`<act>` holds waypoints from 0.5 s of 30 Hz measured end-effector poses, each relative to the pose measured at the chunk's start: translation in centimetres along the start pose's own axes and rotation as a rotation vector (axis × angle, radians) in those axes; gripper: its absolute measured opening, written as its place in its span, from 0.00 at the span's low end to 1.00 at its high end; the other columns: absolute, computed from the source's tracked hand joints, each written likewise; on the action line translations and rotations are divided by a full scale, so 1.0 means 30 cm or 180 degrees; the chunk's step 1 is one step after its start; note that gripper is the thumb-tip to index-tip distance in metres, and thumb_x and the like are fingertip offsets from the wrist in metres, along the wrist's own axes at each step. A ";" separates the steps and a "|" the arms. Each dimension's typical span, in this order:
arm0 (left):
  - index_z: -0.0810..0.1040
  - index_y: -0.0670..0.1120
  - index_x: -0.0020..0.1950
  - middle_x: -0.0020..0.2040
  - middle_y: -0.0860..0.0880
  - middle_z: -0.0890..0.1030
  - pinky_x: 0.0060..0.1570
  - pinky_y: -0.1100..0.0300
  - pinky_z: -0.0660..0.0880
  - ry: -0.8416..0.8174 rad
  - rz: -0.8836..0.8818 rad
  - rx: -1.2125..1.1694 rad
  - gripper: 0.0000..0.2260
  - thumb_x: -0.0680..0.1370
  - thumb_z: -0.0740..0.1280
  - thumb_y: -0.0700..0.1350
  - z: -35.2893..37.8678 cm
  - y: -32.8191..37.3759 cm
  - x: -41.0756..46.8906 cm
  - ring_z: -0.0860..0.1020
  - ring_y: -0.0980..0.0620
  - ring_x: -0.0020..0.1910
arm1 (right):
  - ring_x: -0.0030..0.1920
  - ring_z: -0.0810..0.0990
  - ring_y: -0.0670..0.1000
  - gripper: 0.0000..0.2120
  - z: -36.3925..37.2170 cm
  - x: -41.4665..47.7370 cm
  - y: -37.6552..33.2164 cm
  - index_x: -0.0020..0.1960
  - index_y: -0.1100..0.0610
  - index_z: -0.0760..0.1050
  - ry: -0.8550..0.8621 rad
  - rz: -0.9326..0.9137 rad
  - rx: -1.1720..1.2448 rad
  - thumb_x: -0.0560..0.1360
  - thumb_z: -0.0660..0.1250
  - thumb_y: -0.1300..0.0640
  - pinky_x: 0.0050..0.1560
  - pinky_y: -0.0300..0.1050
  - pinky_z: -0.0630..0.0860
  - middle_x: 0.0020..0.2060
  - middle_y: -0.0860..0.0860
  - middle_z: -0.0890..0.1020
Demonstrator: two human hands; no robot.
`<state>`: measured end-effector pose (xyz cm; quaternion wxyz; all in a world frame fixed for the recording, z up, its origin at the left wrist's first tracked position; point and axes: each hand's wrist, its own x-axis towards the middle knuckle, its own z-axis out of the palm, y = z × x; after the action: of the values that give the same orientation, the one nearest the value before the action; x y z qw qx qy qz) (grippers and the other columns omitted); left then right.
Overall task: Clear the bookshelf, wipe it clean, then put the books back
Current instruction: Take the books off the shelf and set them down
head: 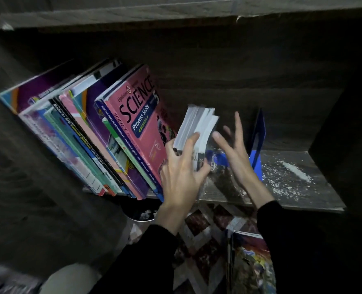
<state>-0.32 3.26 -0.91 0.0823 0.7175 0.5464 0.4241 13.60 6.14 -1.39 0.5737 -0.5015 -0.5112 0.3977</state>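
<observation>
A dark wooden bookshelf (pixel 303 194) holds a row of books leaning left; the rightmost is a pink Science book (pixel 141 115). My left hand (pixel 182 172) grips a few small thick books (pixel 197 128) by their lower end, their white page edges up, right of the pink book. My right hand (pixel 233 149) hovers just right of them with fingers spread, holding nothing. A blue bookend (pixel 258 145) stands behind my right hand. White dust and crumbs (pixel 286 175) cover the shelf board on the right.
Below the shelf lies a patterned floor mat (pixel 205 236). A colourful book (pixel 250 264) rests at the lower right, and a round dark bin (pixel 139 211) with white scraps sits under the shelf edge. The shelf's side walls close in on both sides.
</observation>
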 end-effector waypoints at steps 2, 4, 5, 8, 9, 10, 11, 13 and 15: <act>0.71 0.54 0.67 0.57 0.43 0.72 0.34 0.69 0.75 0.0166 0.0105 -0.0034 0.28 0.69 0.74 0.49 -0.023 -0.017 -0.049 0.65 0.65 0.27 | 0.75 0.60 0.49 0.51 0.006 0.059 -0.037 0.74 0.32 0.40 -0.0403 0.0033 0.0071 0.63 0.71 0.35 0.72 0.55 0.62 0.77 0.52 0.56; 0.70 0.57 0.65 0.54 0.47 0.72 0.30 0.80 0.66 0.0270 0.0281 -0.0146 0.26 0.68 0.73 0.52 -0.051 -0.035 -0.095 0.66 0.67 0.28 | 0.72 0.66 0.50 0.55 0.003 0.105 -0.059 0.74 0.33 0.40 -0.1005 0.0092 0.0110 0.62 0.76 0.41 0.70 0.53 0.67 0.76 0.52 0.59; 0.69 0.58 0.65 0.55 0.48 0.72 0.34 0.80 0.67 0.0282 0.0336 -0.0207 0.25 0.69 0.72 0.53 -0.064 -0.047 -0.117 0.67 0.67 0.29 | 0.69 0.70 0.49 0.54 -0.001 0.120 -0.067 0.75 0.34 0.41 -0.1325 0.0108 0.0118 0.64 0.76 0.48 0.67 0.50 0.71 0.74 0.52 0.64; 0.67 0.59 0.64 0.58 0.42 0.78 0.55 0.76 0.64 0.0424 0.0325 -0.0234 0.24 0.71 0.70 0.54 -0.095 -0.095 -0.154 0.66 0.63 0.34 | 0.64 0.76 0.48 0.52 -0.006 0.141 -0.069 0.74 0.35 0.46 -0.2313 0.0142 0.0287 0.66 0.72 0.68 0.58 0.42 0.75 0.65 0.45 0.75; 0.68 0.59 0.64 0.60 0.42 0.78 0.56 0.70 0.67 0.0498 0.0278 -0.0221 0.24 0.70 0.69 0.55 -0.101 -0.110 -0.156 0.66 0.64 0.39 | 0.66 0.74 0.48 0.54 -0.003 0.145 -0.064 0.74 0.35 0.47 -0.2565 0.0143 0.0309 0.65 0.71 0.72 0.58 0.42 0.75 0.66 0.43 0.75; 0.68 0.58 0.64 0.60 0.43 0.78 0.56 0.68 0.68 0.0555 0.0236 -0.0237 0.24 0.70 0.69 0.55 -0.107 -0.120 -0.156 0.66 0.64 0.42 | 0.67 0.73 0.48 0.55 0.006 0.148 -0.060 0.73 0.35 0.47 -0.2736 0.0177 0.0336 0.65 0.70 0.76 0.58 0.43 0.75 0.67 0.42 0.73; 0.69 0.58 0.64 0.60 0.45 0.78 0.56 0.71 0.67 0.0590 0.0186 -0.0272 0.24 0.70 0.68 0.55 -0.112 -0.127 -0.156 0.69 0.61 0.45 | 0.68 0.72 0.49 0.55 0.019 0.153 -0.058 0.73 0.35 0.48 -0.2817 0.0212 0.0375 0.65 0.68 0.79 0.58 0.43 0.75 0.68 0.43 0.71; 0.69 0.58 0.63 0.59 0.48 0.78 0.57 0.77 0.61 0.0628 0.0039 -0.0333 0.23 0.69 0.68 0.56 -0.120 -0.132 -0.151 0.73 0.56 0.52 | 0.68 0.72 0.50 0.54 0.056 0.160 -0.059 0.73 0.36 0.49 -0.2816 0.0197 0.0458 0.65 0.66 0.80 0.58 0.43 0.75 0.70 0.47 0.70; 0.70 0.59 0.61 0.58 0.50 0.78 0.57 0.79 0.60 0.0679 -0.0137 -0.0463 0.22 0.68 0.68 0.57 -0.130 -0.135 -0.133 0.72 0.62 0.53 | 0.68 0.72 0.51 0.52 0.085 0.161 -0.053 0.74 0.38 0.52 -0.2639 0.0152 0.0518 0.64 0.67 0.78 0.58 0.43 0.75 0.69 0.50 0.71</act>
<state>-6.10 0.07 -2.90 0.0846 0.6485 0.5351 0.5347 11.79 10.97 1.02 0.3479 -0.2638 -0.6538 0.6180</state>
